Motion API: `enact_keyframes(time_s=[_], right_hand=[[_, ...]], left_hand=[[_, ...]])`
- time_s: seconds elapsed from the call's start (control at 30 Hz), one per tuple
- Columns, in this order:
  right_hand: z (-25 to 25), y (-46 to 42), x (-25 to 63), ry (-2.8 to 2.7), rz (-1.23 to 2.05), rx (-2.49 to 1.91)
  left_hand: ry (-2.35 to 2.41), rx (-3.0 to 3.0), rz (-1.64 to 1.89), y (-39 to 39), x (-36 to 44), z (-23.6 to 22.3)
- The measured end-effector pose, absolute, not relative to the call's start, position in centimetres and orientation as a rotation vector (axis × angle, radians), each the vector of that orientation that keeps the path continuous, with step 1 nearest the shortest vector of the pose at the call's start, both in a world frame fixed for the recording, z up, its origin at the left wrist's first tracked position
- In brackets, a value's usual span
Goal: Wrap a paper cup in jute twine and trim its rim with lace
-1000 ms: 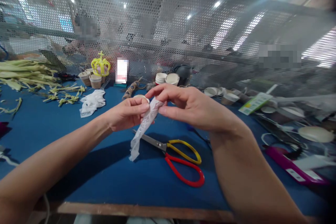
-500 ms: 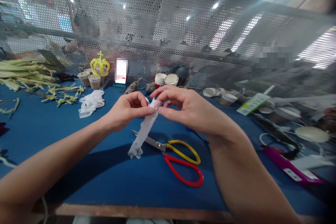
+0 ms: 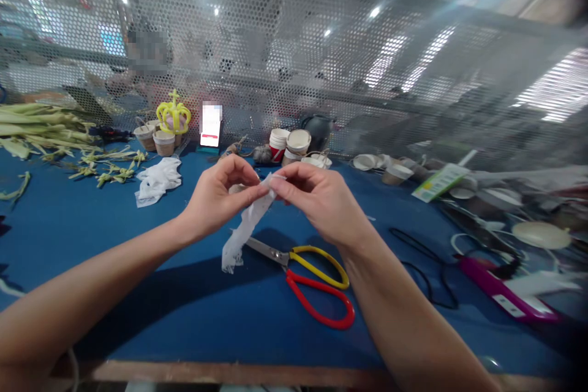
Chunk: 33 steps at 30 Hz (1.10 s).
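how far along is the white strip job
Already done, it seems: the knotted green pieces, lying aside. In hand: a white strip, pinched by the left hand and right hand, lower end hanging loose. Probably left: working that end, perhaps also the crumpled white material, lying untouched.

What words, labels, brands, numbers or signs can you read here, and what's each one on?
None can be read.
Green-and-white card: printed marks, too blurred.
Lit screen: washed out and partly pixelated, with a red bar but no legible text.
Red-and-white cup: a white mark, too small to make out.
Magenta object: pale patch, nothing legible.
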State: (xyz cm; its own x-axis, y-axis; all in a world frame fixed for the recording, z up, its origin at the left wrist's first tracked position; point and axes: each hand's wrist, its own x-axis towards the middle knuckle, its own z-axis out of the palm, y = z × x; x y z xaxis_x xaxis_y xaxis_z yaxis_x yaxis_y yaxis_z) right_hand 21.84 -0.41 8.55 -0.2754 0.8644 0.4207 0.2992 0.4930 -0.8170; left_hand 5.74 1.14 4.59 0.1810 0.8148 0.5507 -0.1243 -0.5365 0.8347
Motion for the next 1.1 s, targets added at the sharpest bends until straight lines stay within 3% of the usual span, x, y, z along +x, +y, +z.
enact_keyframes(time_s=[0.4, 0.63, 1.1], right_hand=[[8.7, 1.2, 21.7, -1.736, 0.611, -1.019], [9.3, 1.7, 21.9, -1.660, 0.771, -0.995], [8.7, 2.8, 21.5, -1.672, 0.750, -0.975]], left_hand=[[0.548, 1.342, 0.810, 1.3, 5.5, 4.7], [0.582, 1.252, 0.775, 1.3, 5.5, 4.7], [0.600, 1.205, 0.743, 0.5, 5.6, 5.0]])
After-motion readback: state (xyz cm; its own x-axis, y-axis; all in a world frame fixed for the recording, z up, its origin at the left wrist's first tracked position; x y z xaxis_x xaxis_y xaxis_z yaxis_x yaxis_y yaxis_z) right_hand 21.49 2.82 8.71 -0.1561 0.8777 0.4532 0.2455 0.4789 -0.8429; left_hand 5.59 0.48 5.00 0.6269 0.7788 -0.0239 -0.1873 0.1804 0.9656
